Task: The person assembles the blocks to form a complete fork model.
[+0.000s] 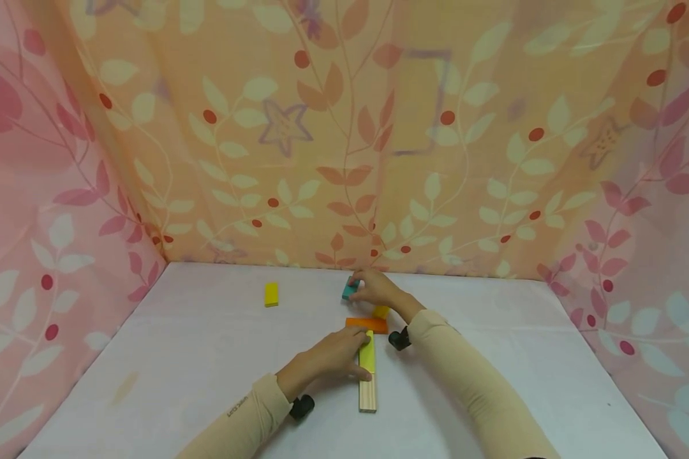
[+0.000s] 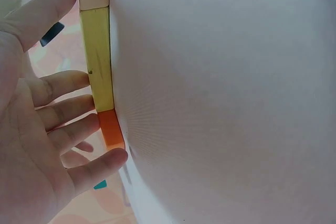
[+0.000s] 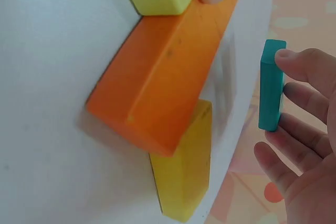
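Observation:
Near the back of the table my right hand [image 1: 377, 290] pinches a small teal block [image 3: 271, 93] between thumb and fingers. My left hand [image 1: 332, 354] lies along a row of blocks, its fingers extended, fingertips touching the side of a yellow-green block [image 2: 97, 59]. Its thumb reaches the plain wooden block [image 1: 367, 399] at the row's near end. Crosswise at the far end of the row lies an orange block [image 3: 152, 72], and the left fingertips come right up to it. A yellow block [image 3: 186, 166] sits at an angle against the orange one, partly hidden by it.
Another yellow block [image 1: 271, 295] lies apart, toward the back left of the white-covered table [image 1: 195, 357]. Patterned cloth walls [image 1: 344, 127] stand at the back and on both sides. A black wrist camera [image 1: 302, 407] hangs under the left wrist, with another [image 1: 400, 339] under the right.

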Action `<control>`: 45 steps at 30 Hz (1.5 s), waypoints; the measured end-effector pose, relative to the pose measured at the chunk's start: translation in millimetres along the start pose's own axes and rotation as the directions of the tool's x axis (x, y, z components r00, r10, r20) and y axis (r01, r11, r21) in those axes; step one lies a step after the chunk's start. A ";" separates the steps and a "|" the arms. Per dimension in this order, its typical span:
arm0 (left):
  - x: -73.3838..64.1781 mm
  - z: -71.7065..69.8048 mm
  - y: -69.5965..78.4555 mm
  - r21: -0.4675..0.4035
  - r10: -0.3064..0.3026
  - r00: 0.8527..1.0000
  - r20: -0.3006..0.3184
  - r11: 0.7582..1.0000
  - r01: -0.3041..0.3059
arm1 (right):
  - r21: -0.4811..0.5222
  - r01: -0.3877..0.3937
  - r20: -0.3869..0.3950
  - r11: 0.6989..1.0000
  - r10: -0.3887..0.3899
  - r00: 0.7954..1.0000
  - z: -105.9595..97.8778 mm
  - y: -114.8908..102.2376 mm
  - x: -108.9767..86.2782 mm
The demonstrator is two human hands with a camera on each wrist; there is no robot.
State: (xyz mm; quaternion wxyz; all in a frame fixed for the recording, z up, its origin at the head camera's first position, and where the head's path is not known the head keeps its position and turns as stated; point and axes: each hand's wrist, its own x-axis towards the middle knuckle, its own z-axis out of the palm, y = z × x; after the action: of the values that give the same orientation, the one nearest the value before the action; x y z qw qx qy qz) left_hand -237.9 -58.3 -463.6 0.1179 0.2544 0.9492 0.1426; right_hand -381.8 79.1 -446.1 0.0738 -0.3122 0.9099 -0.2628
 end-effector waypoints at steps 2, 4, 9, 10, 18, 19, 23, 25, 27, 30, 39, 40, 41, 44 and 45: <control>0.5 0.7 -0.5 0.012 0.007 1.000 -0.003 1.000 -0.007 | -0.007 0.006 0.006 1.000 -0.006 1.000 -1.5 0.9 -1.8; 0.6 1.2 -0.9 0.018 0.011 1.000 -0.006 1.000 -0.011 | -0.015 0.008 0.009 1.000 -0.008 1.000 -3.2 1.4 -3.6; 0.3 2.0 -1.1 0.014 0.004 1.000 -0.001 1.000 -0.004 | -0.020 -0.005 0.008 1.000 0.005 1.000 -7.8 1.4 -8.5; 0.1 1.7 -0.8 0.016 0.006 1.000 -0.002 1.000 -0.006 | -0.018 -0.007 0.007 1.000 0.008 1.000 -8.7 1.2 -9.5; -1.6 -1.6 0.0 -0.020 -0.015 1.000 0.019 1.000 0.015 | -0.002 -0.022 0.004 1.000 0.022 1.000 -15.9 3.1 -13.5; -1.7 -1.9 0.0 -0.027 -0.019 1.000 0.022 0.999 0.020 | 0.004 -0.020 0.000 1.000 0.020 1.000 -17.0 3.6 -13.6; -0.7 -1.5 -0.1 -0.034 -0.025 0.999 0.026 0.999 0.026 | 0.015 0.007 -0.029 1.000 -0.006 1.000 -21.1 6.0 -15.1; -0.1 -0.7 0.0 -0.033 -0.030 0.999 0.027 0.999 0.030 | 0.004 0.027 -0.040 1.000 -0.027 0.999 -23.1 6.6 -16.7; 0.2 -0.1 0.0 -0.033 -0.034 0.999 0.030 0.999 0.035 | -0.002 0.046 -0.052 0.999 -0.046 0.998 -25.1 6.8 -19.0; 0.4 0.3 0.1 -0.045 -0.040 0.999 0.034 0.998 0.042 | -0.001 0.063 -0.069 0.998 -0.063 0.996 -27.1 7.3 -22.8; 0.3 -0.1 0.1 -0.042 -0.040 0.999 0.026 0.998 0.041 | 0.032 0.043 -0.051 0.999 -0.042 0.998 -26.6 10.4 -35.2; 0.2 -0.2 0.2 -0.040 -0.039 0.999 0.025 0.998 0.040 | 0.028 0.044 -0.043 0.999 -0.043 0.998 -26.1 10.4 -36.1; 0.1 -0.3 0.2 -0.037 -0.038 0.999 0.023 0.999 0.039 | 0.023 0.045 -0.037 0.999 -0.044 0.998 -25.5 10.6 -36.7; -0.2 -0.3 0.5 -0.034 -0.032 0.999 0.022 0.999 0.033 | 0.001 0.063 -0.029 0.998 -0.062 0.998 -24.6 10.8 -38.5; -0.3 -0.4 0.6 -0.033 -0.029 0.999 0.020 0.999 0.029 | -0.004 0.067 -0.029 0.998 -0.067 0.997 -24.3 10.8 -38.8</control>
State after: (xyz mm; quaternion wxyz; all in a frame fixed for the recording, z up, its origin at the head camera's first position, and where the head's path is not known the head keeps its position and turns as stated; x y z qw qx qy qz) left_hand -237.5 -58.0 -463.0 0.1333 0.2399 0.9492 0.1540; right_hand -363.9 120.4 -432.2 0.0513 -0.3389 0.9003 -0.2683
